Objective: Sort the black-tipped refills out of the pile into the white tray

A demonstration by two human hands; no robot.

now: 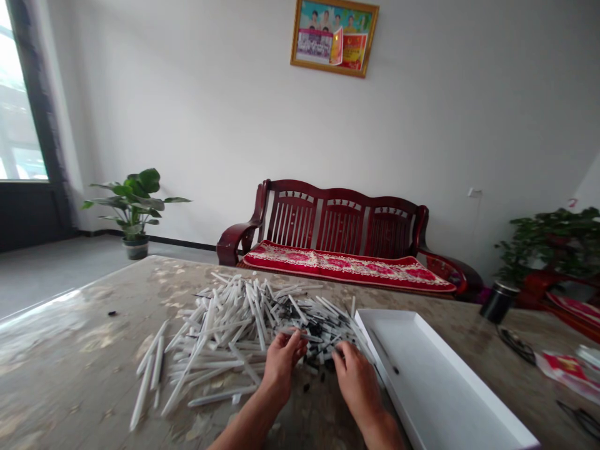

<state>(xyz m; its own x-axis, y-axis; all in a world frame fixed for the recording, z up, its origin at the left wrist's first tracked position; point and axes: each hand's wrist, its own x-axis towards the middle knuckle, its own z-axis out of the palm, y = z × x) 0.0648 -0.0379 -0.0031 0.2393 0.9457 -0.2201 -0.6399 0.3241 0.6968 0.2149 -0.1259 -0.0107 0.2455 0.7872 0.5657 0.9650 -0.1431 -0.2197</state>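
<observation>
On the table (79,375) lies a heap of white tubes (209,334). The left hand (282,360) pinches one tube (311,338) over its near side; the right hand (355,376) curls near (whether it holds something, I cannot tell). The step seems single-piece handling; next move calls for precise grip. Further right, a box (438,375) contains one thin stick (385,352).

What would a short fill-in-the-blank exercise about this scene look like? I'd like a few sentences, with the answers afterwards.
1. Of the left hand and the right hand, the ____ one is nearer the shallow tray.
2. That tray is ____ in colour.
3. The heap of pen-like pieces lies on the ____.
4. The gold-framed picture hangs on the ____, higher than the wooden bench.

Missing words: right; white; table; wall.
</observation>
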